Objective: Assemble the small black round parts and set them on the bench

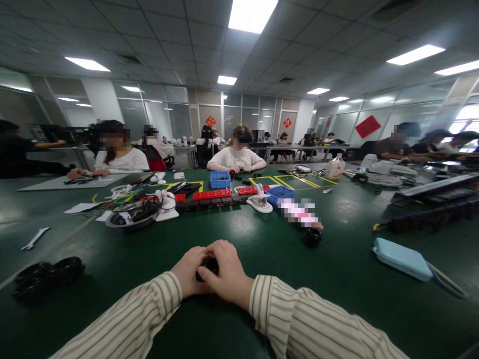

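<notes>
Both my hands meet on the green table (262, 239) just in front of me, in striped sleeves. My left hand (190, 271) and my right hand (228, 274) are closed together around a small black object (209, 265); only a sliver of it shows between the fingers, so I cannot name it. A small black round part (313, 236) lies on the table ahead and to the right of my hands.
Black round parts (47, 274) and a wrench (34, 238) lie at left, a light blue case (402, 258) at right. Red and black blocks (211, 195), blue bins (220, 179), a grey bowl (130, 215) and white devices sit mid-table. People sit across and at the sides.
</notes>
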Tool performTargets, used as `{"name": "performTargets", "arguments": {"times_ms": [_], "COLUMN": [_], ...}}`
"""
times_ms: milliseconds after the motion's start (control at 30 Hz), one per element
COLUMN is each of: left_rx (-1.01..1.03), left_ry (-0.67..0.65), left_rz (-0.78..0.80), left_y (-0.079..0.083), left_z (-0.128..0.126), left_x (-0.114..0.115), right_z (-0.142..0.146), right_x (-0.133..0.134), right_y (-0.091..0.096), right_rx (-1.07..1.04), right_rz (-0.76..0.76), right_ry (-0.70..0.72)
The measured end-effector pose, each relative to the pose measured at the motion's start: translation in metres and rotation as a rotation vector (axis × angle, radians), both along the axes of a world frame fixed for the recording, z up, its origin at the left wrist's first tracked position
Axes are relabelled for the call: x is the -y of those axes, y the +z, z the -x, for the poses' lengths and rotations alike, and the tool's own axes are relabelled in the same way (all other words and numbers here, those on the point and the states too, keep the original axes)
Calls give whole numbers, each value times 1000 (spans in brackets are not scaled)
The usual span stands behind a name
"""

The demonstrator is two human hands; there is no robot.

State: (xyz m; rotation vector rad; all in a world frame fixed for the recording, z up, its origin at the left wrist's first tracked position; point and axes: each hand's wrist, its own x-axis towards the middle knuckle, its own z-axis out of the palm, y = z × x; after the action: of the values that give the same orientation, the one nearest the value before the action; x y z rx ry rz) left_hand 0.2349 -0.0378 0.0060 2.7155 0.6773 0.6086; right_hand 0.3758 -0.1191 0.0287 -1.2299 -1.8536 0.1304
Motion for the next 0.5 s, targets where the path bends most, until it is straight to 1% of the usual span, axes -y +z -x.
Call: {"name": "performTargets", "arguments": {"times_ms": [67, 167, 333, 500], "left_rx": [-7, 18, 76, 76], "left_ry": [9, -15, -67, -105], "left_rz": [2, 38, 118, 182], "left_y": [2, 4, 4, 3], "left_z": [1, 1, 1, 2], "left_x": [0, 0, 1, 1], "right_z": [0, 0, -1, -1], "right_x": [-2, -4, -6, -4], "right_y": [-1, -3, -3, -1], "right_rx": [39, 72, 64, 90], "right_rz": [37, 41, -25, -54], "right_ry": [-27, -4, 121, 260]}}
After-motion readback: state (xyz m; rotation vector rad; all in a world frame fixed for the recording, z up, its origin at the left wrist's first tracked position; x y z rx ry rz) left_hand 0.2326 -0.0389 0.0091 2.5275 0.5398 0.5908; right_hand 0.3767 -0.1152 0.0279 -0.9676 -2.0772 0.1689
